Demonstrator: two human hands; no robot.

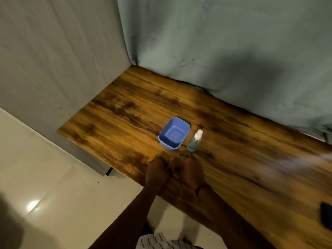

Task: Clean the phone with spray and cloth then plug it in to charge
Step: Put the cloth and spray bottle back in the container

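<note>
A: Where are your hands right now?

B: Both together near the front edge of the table point(125, 112), just in front of the blue tub point(173, 133). Your left hand point(156, 170) and right hand point(188, 172) are touching each other, fingers curled in. Blurry, so I cannot tell if they grip anything; no cloth shows.

A: Spray?

B: The spray bottle point(195, 141) stands upright just right of the tub, near your right hand. Probably set there so you can grab it without a stretch. The tub looks empty.

A: And the phone?

B: There's a dark flat thing point(326, 219) at the far right edge of the view, cut off, on the table near the front edge. I'd guess that's the phone, can't confirm. It's well apart from your hands.

A: Room to move?

B: Plenty of bare wood left of the tub and behind it up to the curtain point(215, 51). The table's left end drops off to the floor point(53, 194). No charger or cable in view. Cleaning looks not yet started.
</note>
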